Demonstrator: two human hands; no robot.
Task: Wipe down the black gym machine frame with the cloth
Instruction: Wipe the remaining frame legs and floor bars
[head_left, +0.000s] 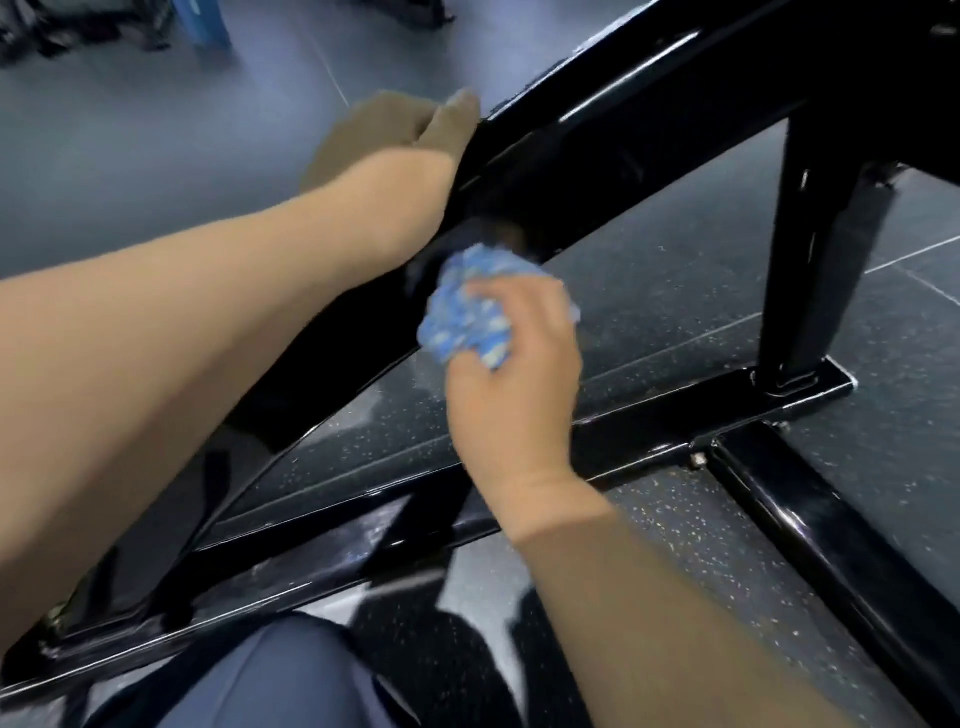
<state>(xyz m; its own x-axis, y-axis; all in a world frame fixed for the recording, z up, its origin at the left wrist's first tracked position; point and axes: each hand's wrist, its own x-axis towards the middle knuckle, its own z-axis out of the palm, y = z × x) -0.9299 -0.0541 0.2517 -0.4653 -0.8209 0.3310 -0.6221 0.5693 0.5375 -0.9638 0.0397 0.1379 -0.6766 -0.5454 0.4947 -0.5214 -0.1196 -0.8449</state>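
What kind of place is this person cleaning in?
Probably a gym: a glossy black welded steel frame, which the right hand wipes with a crumpled blue patterned cloth while the left hand grips it, stands on dark speckled rubber floor tiles, with blurry dark equipment beyond.

Setting: a gym floor. Evidence — dark rubber floor tiles (675, 322) flecked with pale specks, with seams visible between them. A glossy black machine frame (597, 150) of welded steel tube stands here, its base rails (831, 525) lying flat on the tiles. Beyond is smoother grey flooring (130, 156). Dark equipment (78, 26) sits at the far edge — too blurred to identify.
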